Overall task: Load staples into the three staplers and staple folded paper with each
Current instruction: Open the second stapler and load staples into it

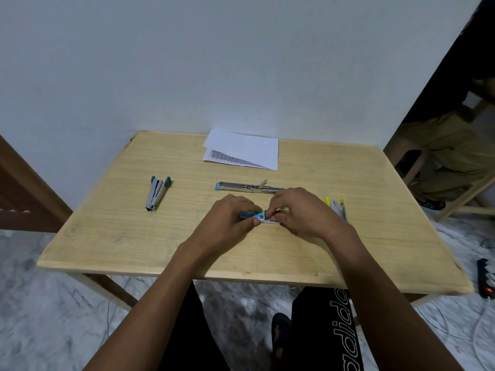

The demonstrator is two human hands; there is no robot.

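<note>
Blue-green staple box (253, 215) lies between both hands at mid-table: left hand (231, 213) grips its sleeve, right hand (300, 210) pinches the pale inner tray (268, 220). Blue stapler (246, 186) lies opened just behind; yellow stapler (338, 207) beside the right hand; green stapler (157, 193) well left.

The table (134, 236) is seen as pale wood, matt and finely grained. At ten o'clock the green-ended stapler (156, 194) is formed of shiny metal with plastic caps; at three, the yellow-tipped stapler (338, 206) likewise. At twelve, matt white paper (243, 148) is laid. The staple box (254, 215) is finished in glossy printed card.
</note>
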